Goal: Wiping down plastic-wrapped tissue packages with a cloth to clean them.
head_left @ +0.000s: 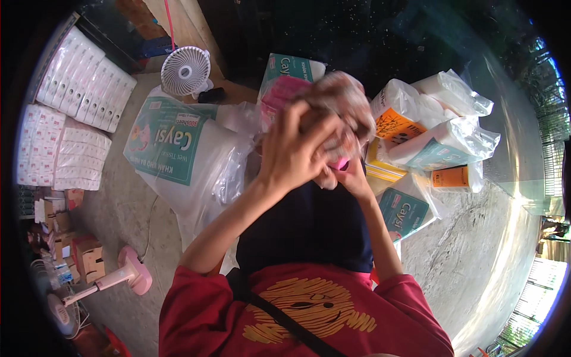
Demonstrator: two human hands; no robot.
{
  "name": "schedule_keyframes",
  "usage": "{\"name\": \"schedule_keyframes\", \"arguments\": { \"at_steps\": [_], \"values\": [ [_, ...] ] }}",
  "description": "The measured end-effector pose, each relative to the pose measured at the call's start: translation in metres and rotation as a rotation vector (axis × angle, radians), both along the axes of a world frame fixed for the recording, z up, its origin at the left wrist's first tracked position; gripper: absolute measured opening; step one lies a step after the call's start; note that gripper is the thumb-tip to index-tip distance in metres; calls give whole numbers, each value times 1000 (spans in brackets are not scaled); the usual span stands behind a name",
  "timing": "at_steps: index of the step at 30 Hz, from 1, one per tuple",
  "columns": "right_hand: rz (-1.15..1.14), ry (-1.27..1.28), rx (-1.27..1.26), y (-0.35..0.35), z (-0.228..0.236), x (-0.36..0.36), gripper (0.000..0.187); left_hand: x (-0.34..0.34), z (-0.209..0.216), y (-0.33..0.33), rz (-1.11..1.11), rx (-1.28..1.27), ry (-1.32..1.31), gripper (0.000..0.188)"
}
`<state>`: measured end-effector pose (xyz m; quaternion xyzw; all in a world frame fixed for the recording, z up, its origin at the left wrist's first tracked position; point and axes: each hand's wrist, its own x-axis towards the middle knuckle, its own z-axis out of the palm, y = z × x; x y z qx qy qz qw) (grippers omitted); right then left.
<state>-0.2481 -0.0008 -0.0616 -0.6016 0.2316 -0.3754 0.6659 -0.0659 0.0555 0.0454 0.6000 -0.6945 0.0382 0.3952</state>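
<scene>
In front of my body, both hands are at a crumpled cloth-like bundle (345, 98) with a brown, white and pink pattern, smeared by motion. My left hand (297, 146) is bent round its near left side, with the fingertips pressed against it. My right hand (355, 178) closes on its lower right end, where a small bright pink piece (341, 163) shows; most of its fingers are hidden. Just behind the left hand is a pink package (279, 95). A clear plastic pack with a teal label (291, 66) stands beyond it.
A large clear bag of tissue packs (172, 143) lies at my left, near a white fan (185, 71). Several wrapped packs (440, 140) are piled at right. Stacked white packs (83, 83), cardboard boxes (89, 259) and a pink-based standing fan (135, 271) occupy the far left.
</scene>
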Motion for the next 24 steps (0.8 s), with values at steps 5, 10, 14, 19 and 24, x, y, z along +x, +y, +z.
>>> {"name": "schedule_keyframes", "arguments": {
  "at_steps": [5,10,14,19,24],
  "values": [
    [-63,77,119,12,36,-1,56,49,34,-35,369,5,102,55],
    [-122,103,10,20,53,-11,58,1,56,4,77,-29,73,53],
    [-284,291,-483,32,72,-18,59,-40,72,34,-182,-88,-11,42],
    [-127,-111,340,44,105,-36,64,14,89,12,104,-159,99,46],
    [-213,-206,412,47,109,-51,71,49,90,-4,118,-121,362,48]
  ]
}}
